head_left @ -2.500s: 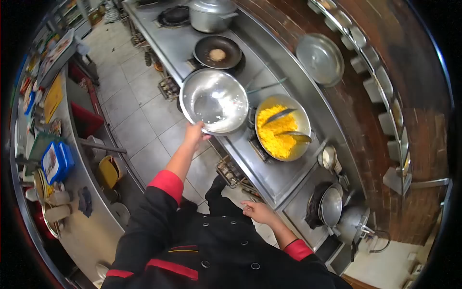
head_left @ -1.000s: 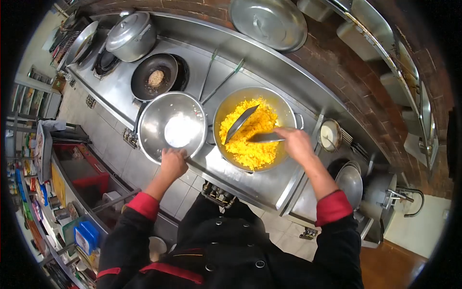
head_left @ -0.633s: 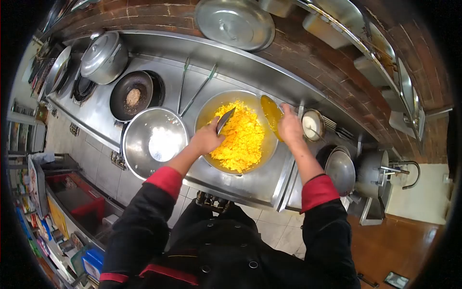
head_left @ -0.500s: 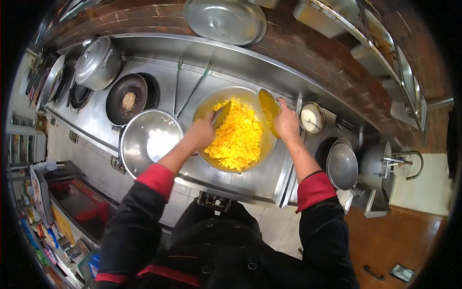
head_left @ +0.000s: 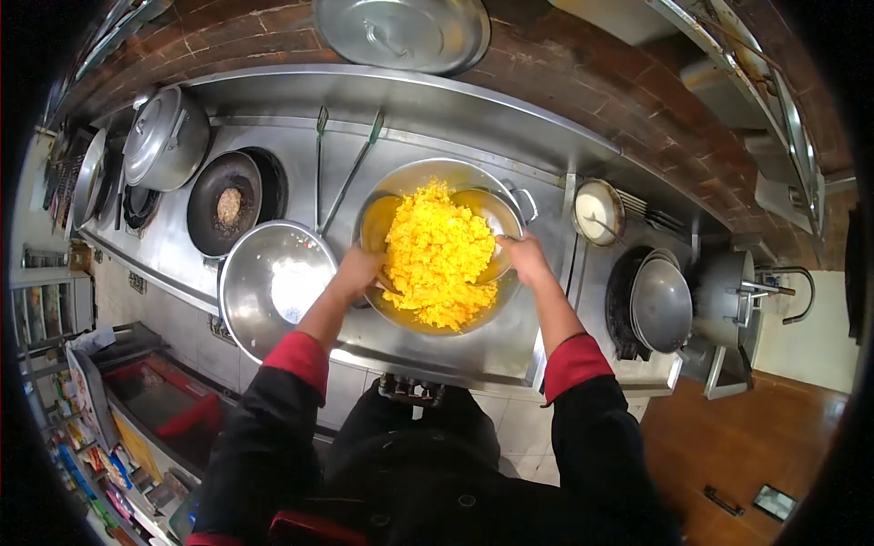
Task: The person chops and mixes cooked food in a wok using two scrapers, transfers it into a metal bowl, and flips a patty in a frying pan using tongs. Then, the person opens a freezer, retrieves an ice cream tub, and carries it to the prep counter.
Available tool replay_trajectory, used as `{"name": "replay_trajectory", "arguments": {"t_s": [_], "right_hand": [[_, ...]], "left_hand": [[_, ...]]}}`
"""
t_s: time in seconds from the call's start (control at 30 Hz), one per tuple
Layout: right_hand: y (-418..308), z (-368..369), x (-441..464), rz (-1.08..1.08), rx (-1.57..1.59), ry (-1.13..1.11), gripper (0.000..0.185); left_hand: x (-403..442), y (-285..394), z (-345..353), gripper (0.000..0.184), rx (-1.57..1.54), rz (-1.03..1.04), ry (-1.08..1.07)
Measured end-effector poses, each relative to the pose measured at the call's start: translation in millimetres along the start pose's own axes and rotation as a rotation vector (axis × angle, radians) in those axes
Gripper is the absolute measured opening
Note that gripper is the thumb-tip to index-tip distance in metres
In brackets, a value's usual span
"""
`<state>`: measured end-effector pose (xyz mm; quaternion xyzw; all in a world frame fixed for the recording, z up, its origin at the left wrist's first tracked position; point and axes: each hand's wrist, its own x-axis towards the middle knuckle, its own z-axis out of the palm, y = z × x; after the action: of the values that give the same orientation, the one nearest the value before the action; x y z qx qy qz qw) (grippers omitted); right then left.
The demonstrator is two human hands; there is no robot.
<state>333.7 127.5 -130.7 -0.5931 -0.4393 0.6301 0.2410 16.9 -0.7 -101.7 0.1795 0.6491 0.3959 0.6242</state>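
Note:
A wide metal bowl (head_left: 437,170) holds a heap of bright yellow, grainy food that looks like rice (head_left: 437,250). On the bowl's left side, my left hand (head_left: 361,270) is closed on a shallow plate (head_left: 376,221) with a yellow-smeared face. My right hand (head_left: 525,259) grips a similar plate (head_left: 497,261) at the right. Both plates are sunk into the sides of the heap, so their lower edges are hidden. Part of my left fingers is also covered by the food.
An empty steel bowl (head_left: 246,273) stands left, near the counter edge. Beyond it are a frying pan (head_left: 202,205) with a brown lump, a lidded pot (head_left: 187,150) and long green-handled utensils (head_left: 364,155). Rightward are a bowl of white stuff (head_left: 592,202) and stacked woks (head_left: 662,305).
My right hand has lowered its plate from the bowl's far right rim into the heap. My left hand has moved left and down with its plate. The view has shifted slightly.

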Motion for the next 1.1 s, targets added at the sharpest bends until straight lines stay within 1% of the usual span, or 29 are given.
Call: {"name": "replay_trajectory", "arguments": {"t_s": [0.07,0.1,0.13,0.17,0.2,0.23,0.3,0.37,0.4,0.47,0.5,0.57,0.6,0.67,0.7,0.73,0.8,0.83,0.87,0.93,0.97,1.0,1.07,1.1], "right_hand": [[-11,3,-16,0.004,0.031,-0.022,0.031],[-18,-1,-21,0.0,0.026,-0.021,0.031],[-25,-6,-27,-0.051,-0.029,-0.02,0.031],[-32,-8,-35,-0.099,-0.082,-0.02,0.031],[-37,-8,-43,-0.098,-0.086,-0.019,0.031],[-45,-6,-52,-0.107,-0.035,-0.01,0.03],[-46,0,-56,-0.14,0.012,-0.002,0.029],[-31,9,-47,-0.195,-0.176,0.033,0.029],[-29,7,-45,-0.203,-0.179,0.031,0.029],[-27,6,-47,-0.058,-0.015,-0.018,0.03],[-27,4,-49,-0.053,-0.019,-0.023,0.03],[-37,-2,-53,-0.036,0.081,-0.037,0.031],[-44,-4,-54,-0.045,0.075,-0.043,0.031],[-53,-11,-59,-0.109,0.062,-0.002,0.031],[-50,-15,-54,-0.154,0.111,0.006,0.031],[-55,-18,-54,-0.16,0.103,-0.001,0.031],[-64,-23,-55,-0.13,0.052,0.059,0.029],[-70,-25,-58,-0.195,0.104,0.017,0.031],[-78,-28,-62,-0.196,0.094,0.012,0.031],[-98,-36,-64,-0.129,0.036,0.003,0.032],[-105,-40,-62,-0.123,-0.021,0.014,0.033],[-115,-44,-63,-0.13,-0.043,0.007,0.033],[-140,-39,-70,-0.089,-0.038,0.006,0.033],[-154,-33,-77,-0.123,0.001,-0.028,0.034]], "left_hand": [[-18,5,10,0.042,0.058,0.244,-0.036],[-39,29,17,0.042,0.183,0.176,-0.008],[-39,25,13,0.042,0.179,0.182,-0.01],[-40,16,6,0.043,0.233,0.296,-0.021],[-39,7,0,0.044,0.285,0.407,-0.029],[-65,31,15,0.059,0.167,0.195,-0.028],[-56,20,36,0.062,0.146,0.238,-0.01],[-34,7,40,0.071,0.178,0.303,0.004],[-28,-1,37,0.071,0.174,0.311,0.007],[-48,14,40,0.068,0.097,0.179,-0.072],[-46,7,39,0.068,0.093,0.174,-0.068],[-41,3,41,0.076,0.143,0.428,-0.052],[-39,4,41,0.076,0.137,0.437,-0.046],[-57,28,50,0.077,0.163,0.348,-0.077],[-74,50,55,0.077,0.197,0.296,-0.071],[-72,53,57,0.077,0.189,0.303,-0.064],[-66,54,59,0.078,0.19,0.302,-0.071],[-63,53,60,0.073,0.176,0.302,-0.064],[-69,64,62,0.073,0.165,0.304,-0.06],[-81,83,66,0.067,0.03,0.285,-0.112],[-79,86,67,0.061,0.032,0.287,-0.116],[-82,92,66,0.061,0.01,0.295,-0.111],[-91,104,59,0.058,-0.022,0.275,-0.167],[-87,101,54,0.054,-0.036,0.287,-0.188]]}}
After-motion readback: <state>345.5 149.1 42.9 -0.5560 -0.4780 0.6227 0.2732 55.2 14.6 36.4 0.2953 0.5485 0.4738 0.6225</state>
